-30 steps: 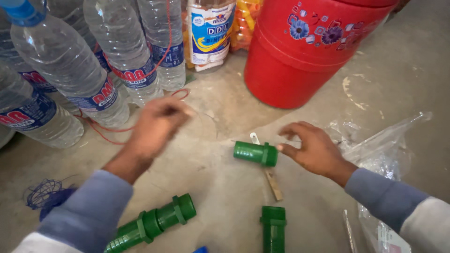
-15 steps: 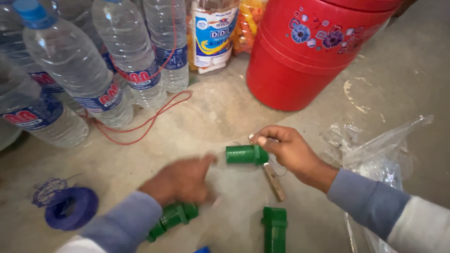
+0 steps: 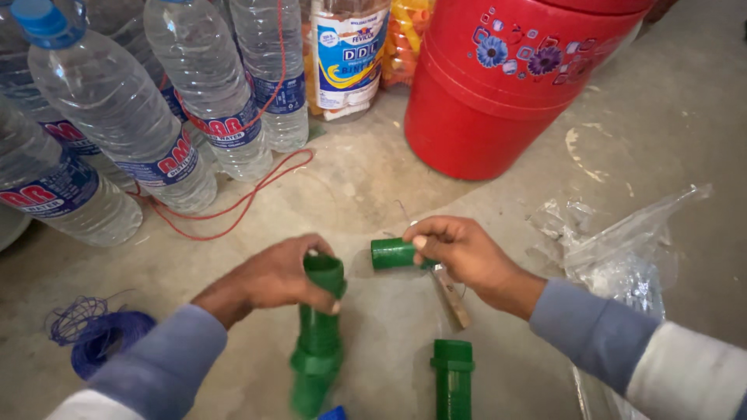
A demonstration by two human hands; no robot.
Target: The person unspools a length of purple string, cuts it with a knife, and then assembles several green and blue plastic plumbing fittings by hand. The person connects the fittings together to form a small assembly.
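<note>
My left hand [image 3: 274, 274] grips a long green plastic pipe fitting [image 3: 317, 342] near its upper end and holds it nearly upright over the concrete floor. My right hand [image 3: 459, 250] holds a short green cylindrical cap piece [image 3: 393, 253] by its right end, lying sideways, a little to the right of the long fitting's open top. The two green pieces are apart. A second green fitting [image 3: 453, 375] lies on the floor below my right wrist. A thin wooden stick [image 3: 453, 295] lies under my right hand.
Several clear water bottles [image 3: 117, 117] stand at the upper left, with a red cord [image 3: 249, 194] looped around them. A red bucket [image 3: 506, 93] and a jar [image 3: 348, 54] stand at the back. A crumpled clear plastic bag [image 3: 622, 249] lies right. Blue wire coil [image 3: 97, 334] lies left.
My left hand came back from the red cord near the bottles, took the long green fitting off the floor and stood it upright. My right hand lifted the cap piece slightly left.
</note>
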